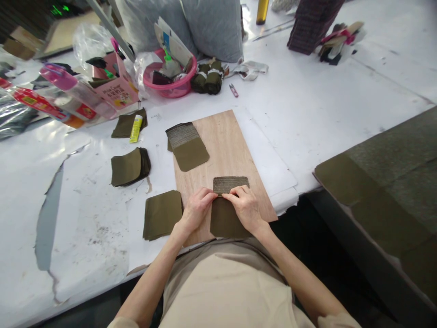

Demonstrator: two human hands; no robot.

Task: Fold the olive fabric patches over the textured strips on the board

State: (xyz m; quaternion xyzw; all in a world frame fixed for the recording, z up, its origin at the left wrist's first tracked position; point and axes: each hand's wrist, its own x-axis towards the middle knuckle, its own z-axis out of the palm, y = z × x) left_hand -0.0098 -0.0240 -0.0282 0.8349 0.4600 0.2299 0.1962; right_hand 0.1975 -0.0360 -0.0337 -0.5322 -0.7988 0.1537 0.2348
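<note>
An olive fabric piece [228,221] lies at the near edge of a plywood board [225,146], with a grey-brown ribbed strip [225,184] along its far side. My left hand [198,207] pinches the fabric's folded edge at its left end, where it meets the strip. Close beside it, my right hand [246,205] pinches the same edge farther right and covers part of the piece. Farther up the board rest joined olive and ribbed pieces [191,152]. A stack of olive fabric pieces [163,215] sits left of my left hand.
More olive pieces [126,167] are stacked at left, with a yellow glue tube [135,129] on another pile behind. A pink basket [170,89] of supplies, rolled dark fabric [207,81] and small thread snips [234,90] stand at the back. The table's edge runs along my right.
</note>
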